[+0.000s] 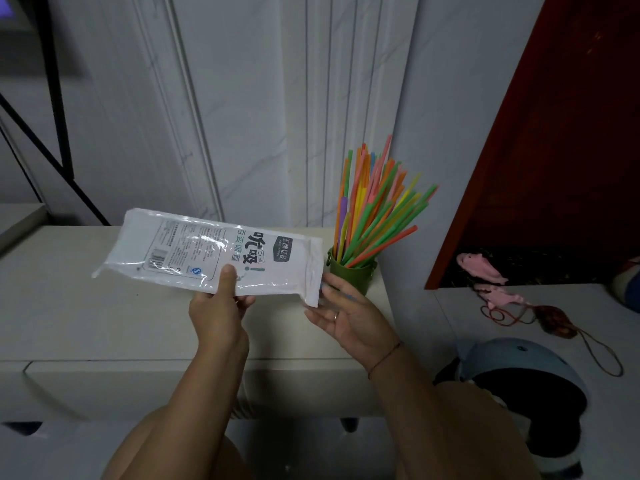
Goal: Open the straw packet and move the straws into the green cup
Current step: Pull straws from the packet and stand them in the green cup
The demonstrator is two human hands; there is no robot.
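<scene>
Fingers (227,275) of your left hand (218,317) pinch the flat, seemingly empty straw packet (207,252), its long axis running sideways. Your right hand (349,320) hangs open at its end, nearest the straw-filled green cup (349,271) just beyond.

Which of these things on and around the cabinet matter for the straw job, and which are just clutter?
Job: clear printed plastic packet, pinched in left hand; green cup; coloured straws; open right hand.
Clutter: blue-grey helmet; pink fish-shaped toys; brown corded pouch.
</scene>
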